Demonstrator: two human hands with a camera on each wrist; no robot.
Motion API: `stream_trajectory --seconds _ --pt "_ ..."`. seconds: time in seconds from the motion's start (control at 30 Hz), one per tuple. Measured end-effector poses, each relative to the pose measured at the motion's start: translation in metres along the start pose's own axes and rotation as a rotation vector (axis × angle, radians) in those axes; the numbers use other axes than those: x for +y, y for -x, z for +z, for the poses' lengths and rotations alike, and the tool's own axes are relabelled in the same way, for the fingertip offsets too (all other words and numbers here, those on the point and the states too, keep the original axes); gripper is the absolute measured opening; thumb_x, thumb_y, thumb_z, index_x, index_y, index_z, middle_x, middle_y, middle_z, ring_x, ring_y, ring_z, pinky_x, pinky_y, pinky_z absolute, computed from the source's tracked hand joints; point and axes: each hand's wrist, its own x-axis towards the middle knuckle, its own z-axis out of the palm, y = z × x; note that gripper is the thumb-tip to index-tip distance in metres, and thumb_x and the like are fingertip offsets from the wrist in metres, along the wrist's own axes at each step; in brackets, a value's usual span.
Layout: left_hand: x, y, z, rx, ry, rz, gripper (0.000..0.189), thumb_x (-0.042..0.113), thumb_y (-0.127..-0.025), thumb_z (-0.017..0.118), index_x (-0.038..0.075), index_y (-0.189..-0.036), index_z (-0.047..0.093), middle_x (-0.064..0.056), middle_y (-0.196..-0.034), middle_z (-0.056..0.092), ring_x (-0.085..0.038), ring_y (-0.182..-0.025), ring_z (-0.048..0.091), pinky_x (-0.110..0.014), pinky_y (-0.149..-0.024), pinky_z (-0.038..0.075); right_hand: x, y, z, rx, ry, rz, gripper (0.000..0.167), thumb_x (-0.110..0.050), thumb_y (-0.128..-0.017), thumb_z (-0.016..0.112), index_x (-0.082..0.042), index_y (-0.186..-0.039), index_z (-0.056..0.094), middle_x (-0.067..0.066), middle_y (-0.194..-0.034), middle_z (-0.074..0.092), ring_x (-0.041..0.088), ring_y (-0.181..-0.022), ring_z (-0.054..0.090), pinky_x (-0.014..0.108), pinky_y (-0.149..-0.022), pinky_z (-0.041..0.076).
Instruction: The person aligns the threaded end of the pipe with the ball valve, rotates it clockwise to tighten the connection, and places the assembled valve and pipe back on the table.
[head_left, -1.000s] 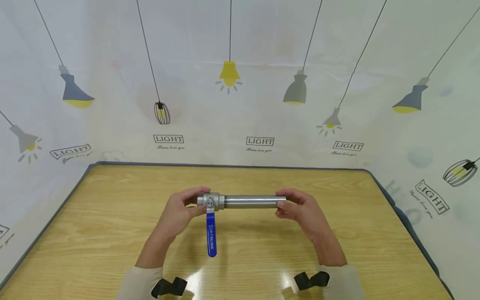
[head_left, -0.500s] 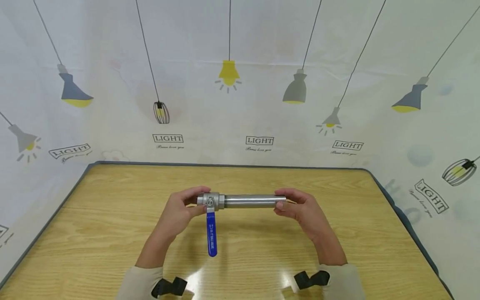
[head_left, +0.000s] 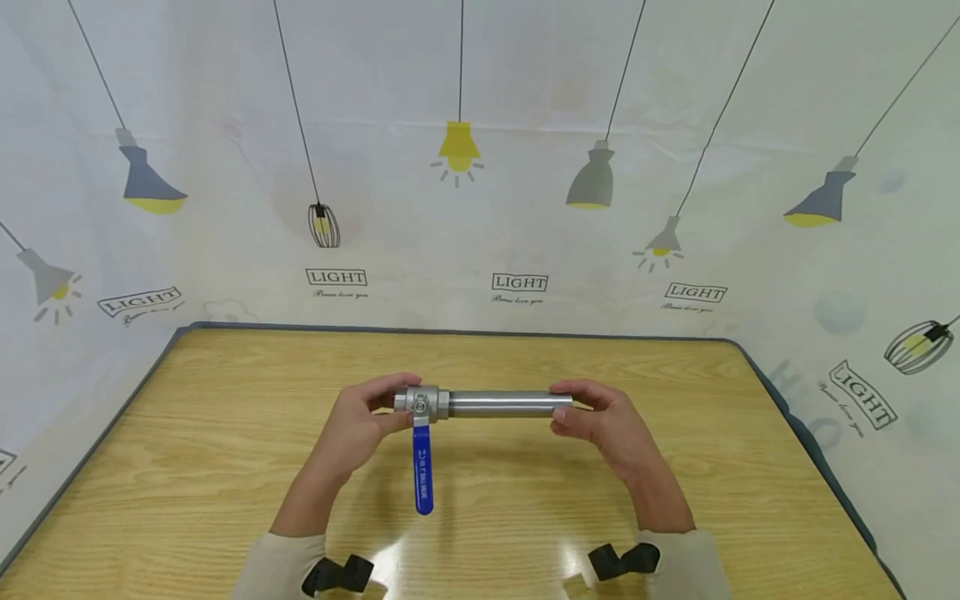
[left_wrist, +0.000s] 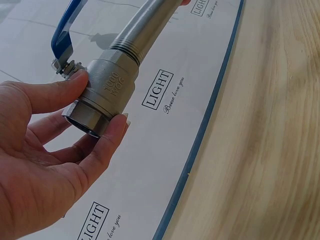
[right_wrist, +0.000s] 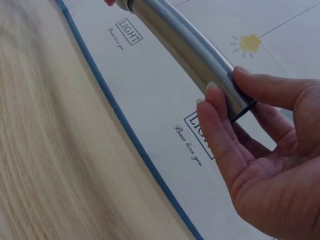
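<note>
A steel ball valve [head_left: 426, 400] with a blue lever handle [head_left: 423, 471] is joined to a straight steel pipe [head_left: 502, 404]; both are held level above the table. My left hand [head_left: 358, 429] grips the valve body at its free end, thumb near the handle's stem. In the left wrist view, threads show where the pipe [left_wrist: 147, 30] enters the valve [left_wrist: 107, 85]. The pipe's other end is pinched between thumb and fingers of my right hand [head_left: 607, 421]. The blue handle points toward me, square to the pipe. Its open end [right_wrist: 242, 111] shows in the right wrist view.
A wooden table [head_left: 225, 433] with a dark blue edge lies below the hands. White sheeting [head_left: 405, 233] printed with lamps and lettering rises at the back and both sides. Black straps [head_left: 622, 561] sit at both sleeve cuffs.
My right fingers shift slightly at the pipe's end. The valve, its handle and my left hand stay nearly where they were.
</note>
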Motion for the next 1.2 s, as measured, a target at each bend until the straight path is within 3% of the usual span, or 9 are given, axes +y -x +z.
stream_trajectory --seconds 0.33,0.57,0.87,1.2 --pt "-0.0004 0.0004 0.0011 0.000 0.003 -0.012 0.043 -0.006 -0.086 0.066 0.012 -0.124 0.065 -0.011 -0.121 0.061 -0.027 -0.107 0.057 -0.035 -0.084 0.052 0.0015 0.0003 -0.0002 -0.003 -0.025 0.003 0.037 -0.009 -0.091 0.068 0.009 -0.122 0.058 0.006 -0.099 0.061 0.015 -0.080 0.067 0.034 -0.079 0.057" --pt "-0.0010 0.0000 0.0010 0.000 0.002 -0.010 0.042 -0.005 -0.086 0.067 0.013 -0.124 0.066 -0.011 -0.120 0.062 -0.028 -0.107 0.057 -0.035 -0.085 0.052 0.0010 -0.0012 0.0002 0.021 -0.014 0.022 0.022 -0.014 -0.091 0.069 -0.008 -0.112 0.068 0.006 -0.101 0.062 0.017 -0.080 0.068 0.035 -0.080 0.057" --pt "-0.0006 -0.0002 0.0016 -0.002 0.017 -0.006 0.042 -0.005 -0.085 0.067 0.012 -0.124 0.066 -0.011 -0.120 0.062 -0.027 -0.106 0.057 -0.035 -0.084 0.052 -0.0004 -0.0019 0.0003 0.021 -0.019 0.017 0.020 -0.012 -0.091 0.068 -0.009 -0.111 0.069 0.006 -0.107 0.062 0.020 -0.086 0.068 0.036 -0.083 0.056" --pt "0.0014 -0.0001 0.0028 0.003 0.016 -0.002 0.042 -0.006 -0.085 0.068 0.012 -0.123 0.066 -0.012 -0.119 0.062 -0.027 -0.106 0.057 -0.035 -0.084 0.052 -0.0010 0.0008 -0.0031 -0.006 0.041 0.015 0.046 -0.002 -0.081 0.075 0.003 -0.124 0.060 0.003 -0.117 0.060 0.018 -0.102 0.060 0.032 -0.084 0.054"
